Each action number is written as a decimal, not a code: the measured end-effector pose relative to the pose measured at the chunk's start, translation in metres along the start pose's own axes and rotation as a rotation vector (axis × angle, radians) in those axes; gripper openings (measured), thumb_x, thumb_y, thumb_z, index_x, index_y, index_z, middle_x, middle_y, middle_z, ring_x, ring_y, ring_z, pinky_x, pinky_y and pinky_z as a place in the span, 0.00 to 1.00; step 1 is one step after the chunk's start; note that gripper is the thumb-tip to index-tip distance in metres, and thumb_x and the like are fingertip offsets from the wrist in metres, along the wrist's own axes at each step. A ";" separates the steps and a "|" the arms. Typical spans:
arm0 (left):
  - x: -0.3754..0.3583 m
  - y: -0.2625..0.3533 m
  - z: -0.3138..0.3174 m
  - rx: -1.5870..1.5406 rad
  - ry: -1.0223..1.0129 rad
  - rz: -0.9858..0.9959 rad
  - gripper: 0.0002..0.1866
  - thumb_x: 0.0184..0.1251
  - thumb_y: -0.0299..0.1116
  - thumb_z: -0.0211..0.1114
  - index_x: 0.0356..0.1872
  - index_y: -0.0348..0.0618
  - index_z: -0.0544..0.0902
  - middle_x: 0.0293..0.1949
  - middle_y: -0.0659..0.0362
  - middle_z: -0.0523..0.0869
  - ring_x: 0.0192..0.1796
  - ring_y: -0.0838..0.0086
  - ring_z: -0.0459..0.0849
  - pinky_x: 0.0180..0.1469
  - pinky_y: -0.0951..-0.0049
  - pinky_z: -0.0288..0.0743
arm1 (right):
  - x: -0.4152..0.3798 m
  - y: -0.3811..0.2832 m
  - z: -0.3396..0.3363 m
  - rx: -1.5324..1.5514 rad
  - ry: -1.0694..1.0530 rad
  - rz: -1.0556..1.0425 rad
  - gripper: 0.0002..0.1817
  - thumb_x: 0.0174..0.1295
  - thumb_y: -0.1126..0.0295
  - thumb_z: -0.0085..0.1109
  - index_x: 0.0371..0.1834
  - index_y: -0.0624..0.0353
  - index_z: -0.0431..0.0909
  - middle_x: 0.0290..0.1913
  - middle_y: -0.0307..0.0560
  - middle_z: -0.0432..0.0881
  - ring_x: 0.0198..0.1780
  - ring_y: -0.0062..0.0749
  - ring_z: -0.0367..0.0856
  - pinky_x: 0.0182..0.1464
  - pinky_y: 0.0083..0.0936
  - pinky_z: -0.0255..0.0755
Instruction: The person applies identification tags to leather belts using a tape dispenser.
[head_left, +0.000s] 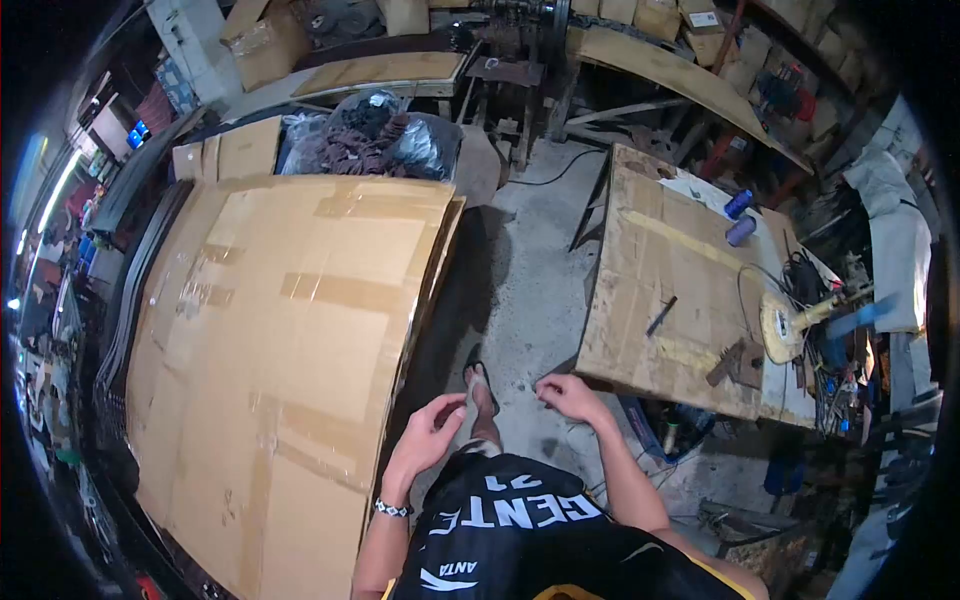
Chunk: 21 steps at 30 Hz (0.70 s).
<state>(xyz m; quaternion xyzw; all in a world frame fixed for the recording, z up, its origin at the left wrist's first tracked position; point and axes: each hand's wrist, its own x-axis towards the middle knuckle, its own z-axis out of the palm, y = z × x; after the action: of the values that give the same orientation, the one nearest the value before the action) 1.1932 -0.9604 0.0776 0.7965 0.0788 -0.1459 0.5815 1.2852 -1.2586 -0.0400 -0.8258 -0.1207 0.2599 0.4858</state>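
Between the cardboard stack (pixel 330 370) and the table (pixel 635 290), my left hand (pixel 436 428) and right hand (pixel 572 397) curl loosely, empty; moving well, I'd judge, means clearing both edges.

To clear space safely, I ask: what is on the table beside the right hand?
Visible: two thread spools, a dark pen-like stick, a brown block, a round-based stand and more. Whatever lies beneath the cardboard is covered.

Free lane over concrete floor (pixel 535 290) between cardboard sheets (pixel 330 345) and cardboard-topped table (pixel 640 270), foot (pixel 481 388) and black cable (pixel 545 183) in the way.
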 end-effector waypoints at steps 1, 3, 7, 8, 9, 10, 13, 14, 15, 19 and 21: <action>0.020 0.022 -0.010 0.011 0.012 0.045 0.17 0.74 0.34 0.61 0.57 0.34 0.81 0.47 0.50 0.89 0.49 0.70 0.87 0.52 0.73 0.78 | 0.020 0.010 0.003 -0.027 -0.073 0.017 0.13 0.64 0.66 0.58 0.44 0.64 0.84 0.31 0.44 0.85 0.33 0.28 0.83 0.38 0.28 0.76; 0.055 0.068 -0.032 0.104 0.035 0.138 0.15 0.73 0.30 0.61 0.55 0.33 0.82 0.46 0.50 0.89 0.49 0.69 0.87 0.53 0.72 0.78 | 0.048 0.014 0.002 -0.209 -0.146 0.123 0.18 0.62 0.60 0.57 0.44 0.64 0.83 0.31 0.54 0.85 0.33 0.36 0.83 0.39 0.32 0.76; 0.132 0.132 -0.083 0.066 0.108 0.331 0.13 0.72 0.28 0.61 0.52 0.33 0.83 0.45 0.50 0.89 0.49 0.67 0.88 0.53 0.71 0.78 | 0.100 0.007 -0.021 -0.444 -0.231 0.190 0.16 0.61 0.60 0.56 0.41 0.63 0.83 0.33 0.59 0.85 0.33 0.50 0.83 0.39 0.39 0.76; 0.147 0.145 -0.095 0.029 0.144 0.323 0.12 0.71 0.28 0.62 0.50 0.33 0.84 0.45 0.49 0.89 0.48 0.65 0.88 0.53 0.70 0.79 | 0.114 0.000 -0.032 -0.465 -0.286 0.212 0.16 0.60 0.61 0.56 0.40 0.63 0.83 0.34 0.59 0.85 0.34 0.52 0.83 0.39 0.40 0.76; 0.162 0.153 -0.103 -0.012 0.178 0.305 0.12 0.70 0.28 0.62 0.49 0.33 0.84 0.45 0.48 0.88 0.48 0.62 0.88 0.52 0.70 0.79 | 0.133 -0.002 -0.046 -0.473 -0.338 0.179 0.15 0.60 0.61 0.56 0.38 0.62 0.82 0.33 0.58 0.85 0.34 0.52 0.83 0.39 0.40 0.76; 0.181 0.151 -0.113 0.025 0.218 0.324 0.12 0.71 0.29 0.62 0.49 0.32 0.84 0.45 0.47 0.88 0.49 0.58 0.88 0.53 0.66 0.78 | 0.158 0.001 -0.062 -0.478 -0.392 0.151 0.14 0.60 0.62 0.56 0.37 0.61 0.82 0.32 0.58 0.84 0.33 0.51 0.83 0.39 0.40 0.75; 0.219 0.156 -0.139 0.308 0.281 0.333 0.12 0.71 0.29 0.61 0.49 0.31 0.84 0.45 0.45 0.88 0.49 0.54 0.87 0.54 0.64 0.78 | 0.242 0.011 -0.100 -0.605 -0.443 0.142 0.09 0.59 0.66 0.55 0.30 0.58 0.81 0.29 0.56 0.82 0.30 0.46 0.80 0.35 0.40 0.74; 0.228 0.157 -0.145 0.318 0.278 0.307 0.12 0.71 0.29 0.61 0.48 0.31 0.84 0.45 0.44 0.88 0.49 0.53 0.87 0.54 0.63 0.78 | 0.271 0.038 -0.113 -0.524 -0.344 -0.058 0.12 0.59 0.64 0.55 0.31 0.60 0.83 0.30 0.59 0.84 0.34 0.52 0.85 0.37 0.43 0.76; 0.238 0.158 -0.150 0.291 0.271 0.262 0.12 0.71 0.29 0.61 0.48 0.31 0.84 0.45 0.44 0.88 0.50 0.53 0.87 0.54 0.63 0.78 | 0.299 0.014 -0.131 -0.537 -0.320 0.106 0.13 0.61 0.62 0.55 0.33 0.60 0.83 0.32 0.60 0.84 0.35 0.50 0.85 0.40 0.43 0.77; 0.287 0.166 -0.158 0.211 0.330 0.115 0.12 0.71 0.29 0.60 0.47 0.30 0.85 0.44 0.44 0.88 0.48 0.55 0.88 0.54 0.64 0.78 | 0.383 0.003 -0.189 -0.637 -0.078 0.157 0.18 0.63 0.57 0.55 0.41 0.61 0.83 0.45 0.61 0.84 0.48 0.54 0.84 0.51 0.45 0.76; 0.319 0.169 -0.156 0.220 0.399 0.086 0.12 0.71 0.28 0.60 0.48 0.30 0.85 0.43 0.45 0.89 0.47 0.62 0.88 0.53 0.67 0.78 | 0.419 -0.022 -0.221 -0.552 -0.202 0.288 0.17 0.64 0.57 0.55 0.45 0.57 0.85 0.45 0.57 0.86 0.48 0.53 0.84 0.53 0.43 0.77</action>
<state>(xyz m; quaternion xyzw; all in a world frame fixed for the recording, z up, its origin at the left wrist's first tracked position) 1.5662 -0.8789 0.1709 0.8708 0.1419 0.0318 0.4697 1.7574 -1.2217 -0.0652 -0.9049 -0.1161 0.3641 0.1874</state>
